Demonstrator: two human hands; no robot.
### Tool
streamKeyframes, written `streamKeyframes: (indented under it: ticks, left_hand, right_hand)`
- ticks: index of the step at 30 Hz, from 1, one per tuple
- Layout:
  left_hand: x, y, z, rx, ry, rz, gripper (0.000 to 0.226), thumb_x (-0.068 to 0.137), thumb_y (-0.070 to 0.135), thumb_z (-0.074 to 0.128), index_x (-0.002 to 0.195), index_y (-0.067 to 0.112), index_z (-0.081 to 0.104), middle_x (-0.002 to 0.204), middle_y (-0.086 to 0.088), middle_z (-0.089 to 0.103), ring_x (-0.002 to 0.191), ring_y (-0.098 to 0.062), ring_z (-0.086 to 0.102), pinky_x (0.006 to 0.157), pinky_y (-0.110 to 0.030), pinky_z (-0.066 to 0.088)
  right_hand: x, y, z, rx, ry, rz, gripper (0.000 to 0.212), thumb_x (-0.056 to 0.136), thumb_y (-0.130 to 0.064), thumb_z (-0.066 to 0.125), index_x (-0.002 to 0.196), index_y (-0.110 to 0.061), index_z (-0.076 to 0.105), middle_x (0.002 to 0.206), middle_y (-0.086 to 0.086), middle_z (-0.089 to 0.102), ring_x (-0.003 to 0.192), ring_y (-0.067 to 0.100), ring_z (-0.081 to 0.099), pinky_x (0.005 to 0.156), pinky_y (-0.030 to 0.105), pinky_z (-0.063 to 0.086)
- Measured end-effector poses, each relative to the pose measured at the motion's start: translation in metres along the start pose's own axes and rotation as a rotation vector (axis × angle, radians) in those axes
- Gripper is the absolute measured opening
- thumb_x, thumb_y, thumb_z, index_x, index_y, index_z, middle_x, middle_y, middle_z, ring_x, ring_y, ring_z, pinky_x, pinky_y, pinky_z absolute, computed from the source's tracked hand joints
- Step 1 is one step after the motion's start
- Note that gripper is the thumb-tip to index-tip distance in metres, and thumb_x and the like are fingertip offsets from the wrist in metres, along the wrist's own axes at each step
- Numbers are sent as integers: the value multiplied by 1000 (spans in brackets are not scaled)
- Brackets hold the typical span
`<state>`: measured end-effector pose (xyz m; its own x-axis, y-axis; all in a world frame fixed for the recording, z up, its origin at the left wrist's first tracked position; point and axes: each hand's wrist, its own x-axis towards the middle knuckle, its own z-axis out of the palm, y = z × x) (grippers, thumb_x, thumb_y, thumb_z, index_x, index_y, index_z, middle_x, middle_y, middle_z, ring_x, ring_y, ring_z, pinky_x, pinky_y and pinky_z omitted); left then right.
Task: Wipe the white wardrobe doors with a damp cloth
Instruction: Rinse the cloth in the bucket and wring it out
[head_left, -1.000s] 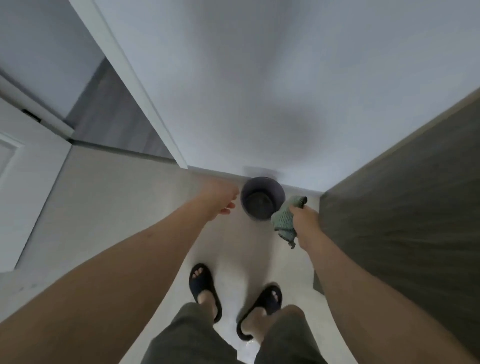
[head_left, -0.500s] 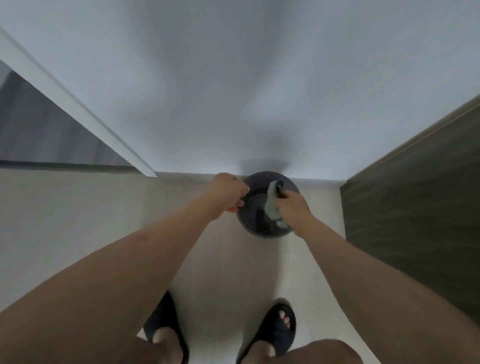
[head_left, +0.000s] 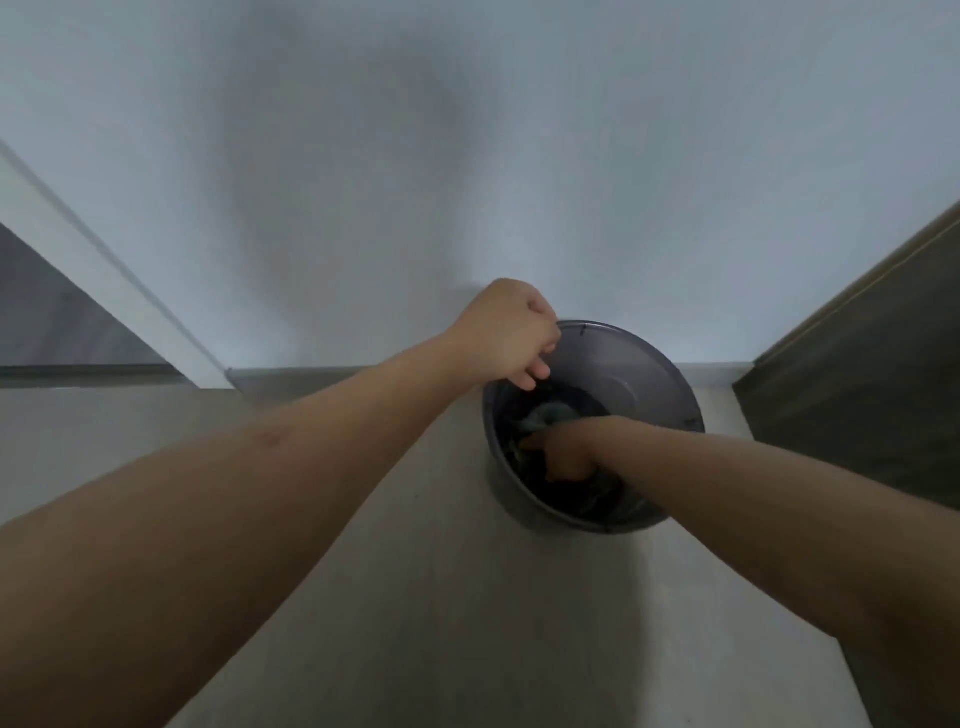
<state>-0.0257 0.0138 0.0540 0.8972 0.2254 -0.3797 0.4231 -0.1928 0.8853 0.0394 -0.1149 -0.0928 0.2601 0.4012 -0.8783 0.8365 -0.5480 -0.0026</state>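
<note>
Fingers of the right hand (head_left: 563, 449) are closed on the green cloth (head_left: 550, 415) down inside the dark bucket (head_left: 649, 379), apparently to wet it before wiping. Loosely curled and empty, the left hand (head_left: 506, 335) hovers at the bucket's near rim, likely to steady it. Directly behind stands the white wardrobe door (head_left: 467, 156).

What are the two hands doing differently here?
The right hand is down inside the dark bucket, while the left hand is at the bucket's rim, outside it. The right hand is on the greenish cloth; the left hand is curled into a loose fist, and nothing shows in it. Both are bare and reach toward the same bucket.
</note>
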Motion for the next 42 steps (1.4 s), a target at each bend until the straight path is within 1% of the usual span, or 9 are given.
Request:
streamKeyframes:
  ticks: [7, 12, 15, 20, 23, 27, 32, 37, 42]
  left_hand:
    - [14, -10, 6, 49, -76, -26, 22, 96, -1, 42, 91, 10, 61, 92, -12, 67, 80, -26, 70, 66, -37, 62]
    - [32, -27, 16, 218, -222, -89, 44, 97, -6, 50, 139, 6, 53, 113, -10, 64, 97, -25, 67, 64, -26, 60]
    - [41, -23, 24, 338, -381, -24, 77, 83, -1, 68, 147, 35, 43, 138, 2, 57, 117, -26, 57, 82, -47, 60]
    - [45, -27, 45, 201, -382, -56, 28, 96, 4, 61, 122, 15, 61, 114, -17, 71, 101, -34, 70, 84, -50, 61]
    - [42, -27, 48, 286, -288, -41, 32, 94, -3, 53, 121, 12, 59, 103, -15, 69, 86, -30, 69, 71, -42, 63]
    - [37, -20, 40, 459, -123, 60, 34, 81, -7, 41, 91, 20, 59, 83, -12, 59, 65, -27, 56, 60, -36, 50]
    - [31, -18, 31, 401, -130, 47, 29, 82, 7, 45, 94, 23, 65, 99, -12, 72, 88, -34, 74, 75, -53, 62]
    - [27, -20, 31, 363, -126, 63, 34, 90, 6, 47, 114, 22, 65, 111, -1, 67, 102, -24, 66, 90, -39, 57]
    - [29, -27, 28, 406, -155, 41, 31, 86, -6, 40, 94, 20, 53, 88, -8, 55, 73, -27, 52, 64, -36, 47]
  right_hand:
    - [-28, 5, -9, 58, 220, 52, 34, 97, -15, 51, 129, -13, 63, 124, 10, 65, 113, 33, 62, 93, 36, 49]
    - [-116, 31, -48, 184, 582, 3, 30, 91, -14, 56, 111, -26, 74, 104, -3, 74, 94, 19, 67, 77, 27, 48]
    - [-163, 47, -61, 499, 727, -53, 18, 91, -17, 64, 97, -27, 78, 77, -7, 71, 64, 6, 58, 64, 22, 46]
    - [-170, 50, -53, 848, 946, -12, 35, 97, -37, 63, 77, -8, 64, 67, 6, 62, 58, 16, 56, 59, 31, 45]
    - [-139, 43, -39, 494, 843, 210, 45, 98, -46, 56, 69, -10, 56, 70, 7, 59, 68, 23, 56, 53, 30, 36]
    - [-80, 30, -33, 171, 440, 297, 19, 91, -11, 56, 103, -8, 71, 105, 12, 70, 94, 30, 64, 73, 30, 50]
    - [-22, 10, -18, 153, 206, 94, 79, 87, -41, 66, 156, -29, 30, 158, 6, 37, 141, 34, 37, 114, 47, 35]
    - [14, -3, 8, -68, 31, 103, 60, 92, -40, 66, 145, -17, 50, 136, 9, 60, 119, 32, 56, 105, 46, 45]
    - [-19, -7, -8, 49, 81, 93, 28, 102, -20, 49, 118, -4, 65, 118, 13, 65, 105, 31, 59, 91, 38, 47]
